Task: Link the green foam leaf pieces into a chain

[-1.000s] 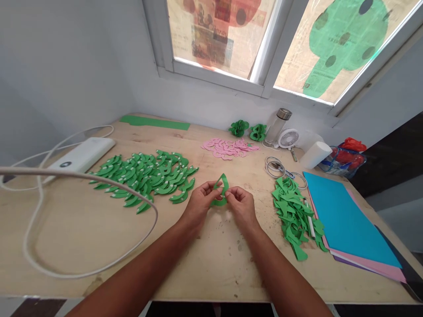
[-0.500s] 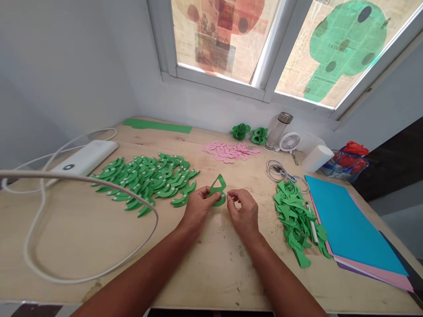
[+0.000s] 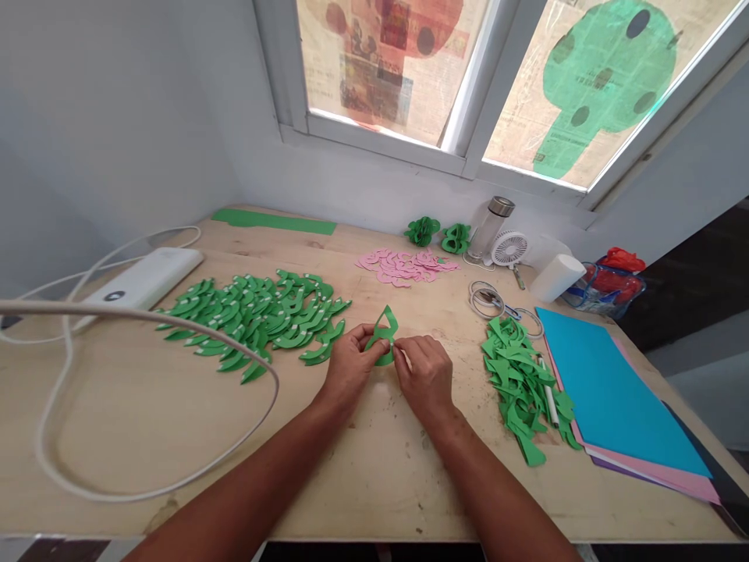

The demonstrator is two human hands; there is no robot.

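My left hand (image 3: 351, 356) pinches a curved green paper cutout (image 3: 385, 318) between thumb and fingers. The cutout stands up from the hand and has an opening near its top. A small white patch shows low on it, by the left thumb. At that patch, the closed fingertips of my right hand (image 3: 426, 371) touch the cutout's right edge; what exactly lies between them is too small to make out. To the left lies a pile of green cutouts with white patches (image 3: 251, 312).
Pink cutouts (image 3: 403, 267) lie at the back, before two green paper ornaments (image 3: 422, 231). Green scraps (image 3: 518, 375), tape rolls (image 3: 484, 300) and coloured sheets (image 3: 614, 390) occupy the right. A white cable (image 3: 157, 496) loops from near a power bank (image 3: 146, 277) at left.
My right hand has moved left, from just beside the green cutout to touching its edge at the white patch. My left hand keeps its hold. The view has shifted slightly.
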